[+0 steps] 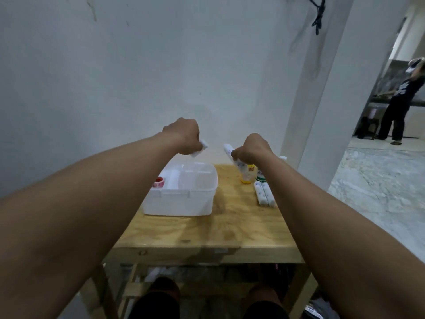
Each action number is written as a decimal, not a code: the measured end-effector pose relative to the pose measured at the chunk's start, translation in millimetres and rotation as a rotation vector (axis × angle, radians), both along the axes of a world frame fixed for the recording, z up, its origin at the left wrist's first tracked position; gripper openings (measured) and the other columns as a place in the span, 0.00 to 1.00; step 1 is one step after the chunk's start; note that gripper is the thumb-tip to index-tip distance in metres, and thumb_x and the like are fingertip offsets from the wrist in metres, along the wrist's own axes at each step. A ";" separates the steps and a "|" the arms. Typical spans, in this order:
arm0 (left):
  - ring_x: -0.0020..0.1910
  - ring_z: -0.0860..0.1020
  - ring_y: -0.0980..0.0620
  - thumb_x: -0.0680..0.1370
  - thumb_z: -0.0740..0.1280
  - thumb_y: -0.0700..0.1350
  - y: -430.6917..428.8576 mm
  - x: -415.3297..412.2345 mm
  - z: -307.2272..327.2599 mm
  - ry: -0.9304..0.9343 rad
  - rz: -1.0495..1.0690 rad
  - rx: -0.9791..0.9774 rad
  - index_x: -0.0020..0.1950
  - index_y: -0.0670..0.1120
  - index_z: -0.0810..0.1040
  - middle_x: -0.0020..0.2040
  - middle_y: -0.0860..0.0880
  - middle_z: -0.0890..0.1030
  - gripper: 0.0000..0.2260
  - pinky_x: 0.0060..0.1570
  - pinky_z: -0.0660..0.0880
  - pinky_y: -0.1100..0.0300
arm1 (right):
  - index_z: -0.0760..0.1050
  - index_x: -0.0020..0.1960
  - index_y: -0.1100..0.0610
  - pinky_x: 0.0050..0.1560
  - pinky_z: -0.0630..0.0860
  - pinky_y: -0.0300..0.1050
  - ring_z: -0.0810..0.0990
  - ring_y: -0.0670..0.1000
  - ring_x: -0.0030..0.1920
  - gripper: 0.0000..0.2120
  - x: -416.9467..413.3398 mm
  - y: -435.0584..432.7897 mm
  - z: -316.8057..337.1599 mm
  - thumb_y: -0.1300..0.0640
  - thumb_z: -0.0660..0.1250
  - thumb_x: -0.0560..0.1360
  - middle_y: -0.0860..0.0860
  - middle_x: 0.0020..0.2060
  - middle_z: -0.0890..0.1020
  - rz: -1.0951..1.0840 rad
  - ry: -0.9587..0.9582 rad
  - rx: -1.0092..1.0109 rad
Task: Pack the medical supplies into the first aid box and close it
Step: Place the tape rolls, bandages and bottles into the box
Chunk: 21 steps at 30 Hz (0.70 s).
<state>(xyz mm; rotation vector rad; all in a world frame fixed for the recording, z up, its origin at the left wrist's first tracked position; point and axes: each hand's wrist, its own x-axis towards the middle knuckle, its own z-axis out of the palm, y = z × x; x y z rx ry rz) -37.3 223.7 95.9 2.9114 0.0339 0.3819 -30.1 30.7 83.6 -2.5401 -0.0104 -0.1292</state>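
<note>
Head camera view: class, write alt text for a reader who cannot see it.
A person's left hand grips a small white packet above an open white plastic box on a light wooden table, while the right hand grips a white wrapped roll. Two similar rolls lie right of the box.

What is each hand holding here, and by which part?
The left hand grips a small white packet by its upper part; right hand grips a wrapped roll round its middle, both ends showing.
</note>
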 end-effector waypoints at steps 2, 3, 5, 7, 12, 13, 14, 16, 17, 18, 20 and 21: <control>0.48 0.80 0.41 0.74 0.72 0.55 20.7 -7.6 1.3 0.005 0.056 -0.045 0.48 0.45 0.84 0.48 0.44 0.82 0.13 0.50 0.79 0.51 | 0.69 0.28 0.60 0.29 0.66 0.41 0.72 0.50 0.28 0.15 -5.6 17.0 5.2 0.61 0.72 0.69 0.52 0.26 0.73 0.021 0.010 -0.018; 0.48 0.80 0.42 0.73 0.72 0.55 29.5 -10.8 1.4 0.014 0.082 -0.069 0.49 0.44 0.84 0.48 0.43 0.82 0.14 0.48 0.79 0.52 | 0.70 0.29 0.60 0.31 0.70 0.42 0.73 0.51 0.29 0.14 -8.0 26.3 6.6 0.61 0.72 0.68 0.53 0.27 0.74 0.043 0.012 -0.020; 0.46 0.79 0.43 0.72 0.73 0.55 43.9 -17.4 1.1 0.048 0.131 -0.105 0.49 0.43 0.84 0.47 0.43 0.83 0.16 0.44 0.77 0.54 | 0.72 0.33 0.62 0.39 0.78 0.47 0.78 0.55 0.36 0.11 -13.1 45.0 7.6 0.60 0.73 0.68 0.54 0.31 0.76 0.095 0.021 0.004; 0.42 0.79 0.44 0.69 0.75 0.53 55.3 -23.0 -0.5 0.086 0.181 -0.130 0.47 0.42 0.84 0.45 0.43 0.84 0.16 0.40 0.76 0.56 | 0.75 0.37 0.63 0.46 0.82 0.50 0.81 0.58 0.42 0.10 -16.8 62.3 6.2 0.58 0.73 0.67 0.56 0.35 0.79 0.144 0.032 0.029; 0.41 0.82 0.44 0.64 0.76 0.47 76.6 -32.8 -8.9 0.126 0.282 -0.201 0.39 0.42 0.82 0.40 0.45 0.84 0.10 0.37 0.74 0.57 | 0.77 0.36 0.63 0.45 0.84 0.50 0.84 0.57 0.38 0.08 -21.6 99.1 -1.6 0.60 0.73 0.69 0.57 0.34 0.82 0.206 0.101 0.062; 0.41 0.82 0.44 0.64 0.77 0.46 79.2 -33.7 -11.0 0.128 0.298 -0.211 0.37 0.42 0.81 0.39 0.46 0.83 0.10 0.37 0.74 0.58 | 0.75 0.35 0.62 0.45 0.84 0.50 0.83 0.57 0.36 0.09 -21.3 105.2 -3.8 0.60 0.73 0.70 0.57 0.33 0.82 0.212 0.108 0.060; 0.41 0.82 0.44 0.64 0.77 0.46 81.4 -33.9 -13.6 0.133 0.312 -0.221 0.36 0.43 0.80 0.39 0.46 0.83 0.09 0.37 0.74 0.58 | 0.74 0.35 0.62 0.45 0.84 0.50 0.83 0.57 0.35 0.10 -20.9 110.8 -6.5 0.60 0.73 0.70 0.57 0.32 0.81 0.217 0.115 0.057; 0.41 0.81 0.45 0.66 0.76 0.47 86.2 -31.6 -20.0 0.137 0.329 -0.244 0.38 0.43 0.79 0.40 0.46 0.83 0.10 0.38 0.75 0.58 | 0.73 0.34 0.61 0.45 0.85 0.50 0.83 0.58 0.34 0.10 -18.3 120.7 -11.8 0.61 0.73 0.70 0.57 0.31 0.81 0.226 0.127 0.055; 0.40 0.81 0.46 0.67 0.76 0.47 88.4 -30.0 -23.5 0.140 0.334 -0.254 0.39 0.43 0.78 0.40 0.46 0.83 0.10 0.39 0.75 0.58 | 0.73 0.35 0.61 0.46 0.85 0.50 0.83 0.58 0.34 0.11 -16.3 124.7 -15.0 0.61 0.74 0.71 0.57 0.31 0.81 0.232 0.131 0.057; 0.40 0.81 0.47 0.68 0.76 0.48 90.0 -28.3 -27.0 0.143 0.339 -0.264 0.39 0.43 0.78 0.39 0.47 0.83 0.10 0.40 0.76 0.58 | 0.74 0.35 0.61 0.46 0.85 0.51 0.84 0.58 0.35 0.11 -14.1 128.5 -18.1 0.61 0.74 0.71 0.57 0.32 0.81 0.239 0.134 0.056; 0.39 0.81 0.48 0.68 0.76 0.48 93.1 -23.8 -34.1 0.149 0.346 -0.273 0.39 0.43 0.79 0.37 0.49 0.83 0.10 0.42 0.77 0.57 | 0.74 0.35 0.61 0.45 0.85 0.50 0.85 0.58 0.36 0.11 -10.3 134.4 -23.8 0.61 0.74 0.71 0.57 0.32 0.81 0.256 0.131 0.041; 0.40 0.81 0.49 0.68 0.75 0.48 94.1 -21.6 -37.3 0.154 0.349 -0.275 0.40 0.44 0.79 0.36 0.49 0.83 0.09 0.44 0.78 0.57 | 0.75 0.35 0.61 0.45 0.85 0.50 0.85 0.58 0.37 0.11 -8.4 136.6 -27.0 0.60 0.74 0.72 0.57 0.32 0.81 0.264 0.128 0.032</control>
